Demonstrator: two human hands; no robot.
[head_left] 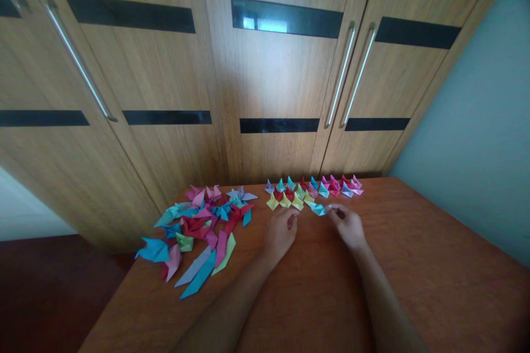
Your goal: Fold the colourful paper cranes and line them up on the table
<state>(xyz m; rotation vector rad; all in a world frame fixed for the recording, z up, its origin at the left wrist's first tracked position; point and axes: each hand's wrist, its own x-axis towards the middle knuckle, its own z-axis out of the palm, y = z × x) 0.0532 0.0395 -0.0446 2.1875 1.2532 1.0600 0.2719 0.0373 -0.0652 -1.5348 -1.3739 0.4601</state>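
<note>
My right hand (348, 227) pinches the right end of a light blue origami boat-like piece (318, 209), held low at the front of the rows. My left hand (280, 233) is curled closed just in front of a yellow folded paper piece (297, 202); whether its fingertips hold anything cannot be made out. Beyond both hands, small folded paper boats stand in close rows, among them a red one (333, 188), a lilac one (346, 190) and a yellow one (272, 202) at the left end.
To the left lies a loose heap of folded paper pieces, with a blue one (154, 250), a red one (194, 226) and a long blue strip-like one (199, 276). The brown table (314, 298) meets a wooden wardrobe (273, 157) at the back. A pale wall (467, 138) rises at right.
</note>
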